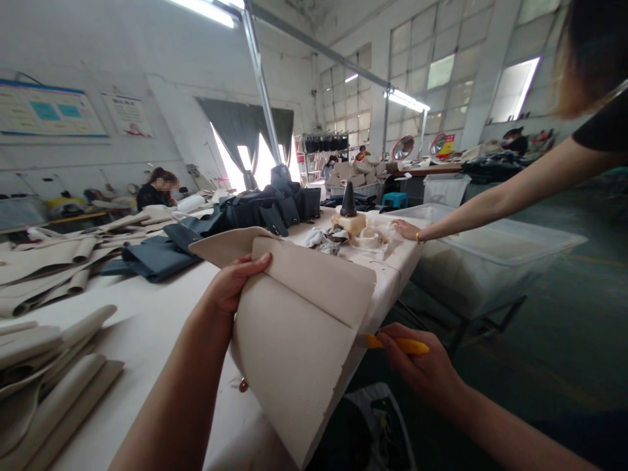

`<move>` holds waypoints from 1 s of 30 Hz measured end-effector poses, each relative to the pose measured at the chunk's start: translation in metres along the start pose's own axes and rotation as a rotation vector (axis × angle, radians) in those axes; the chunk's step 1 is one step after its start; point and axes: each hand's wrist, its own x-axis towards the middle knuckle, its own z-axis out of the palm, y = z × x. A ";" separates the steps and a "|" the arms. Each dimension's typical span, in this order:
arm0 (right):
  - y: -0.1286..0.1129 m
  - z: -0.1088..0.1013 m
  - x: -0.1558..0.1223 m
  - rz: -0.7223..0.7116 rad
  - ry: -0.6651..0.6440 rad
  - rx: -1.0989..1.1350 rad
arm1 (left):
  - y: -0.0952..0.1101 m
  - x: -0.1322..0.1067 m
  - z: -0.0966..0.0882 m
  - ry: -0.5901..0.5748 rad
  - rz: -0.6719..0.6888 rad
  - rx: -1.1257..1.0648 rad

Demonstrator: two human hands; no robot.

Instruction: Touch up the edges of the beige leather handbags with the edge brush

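My left hand (240, 284) grips the upper edge of a stiff beige bag panel (294, 347), which is folded and held tilted up off the white work table (147, 327). My right hand (412, 366) is shut around a yellow-handled knife (398, 345). Its small blade sits at the panel's right edge, partly hidden behind the panel. Beyond the panel, a co-worker's hand (406, 229) rests on the table beside white scraps (367, 239) and a black cone (348, 203) on a cream block.
Rolled beige panels (49, 386) lie at the table's near left, with dark grey bags (265, 206) farther along. A large translucent plastic bin (485, 261) stands right of the table, and the co-worker's arm reaches across above it. Another person sits at the far left.
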 end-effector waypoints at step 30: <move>0.131 -0.091 0.213 0.282 0.442 -0.271 | 0.003 0.007 -0.008 0.044 -0.074 -0.052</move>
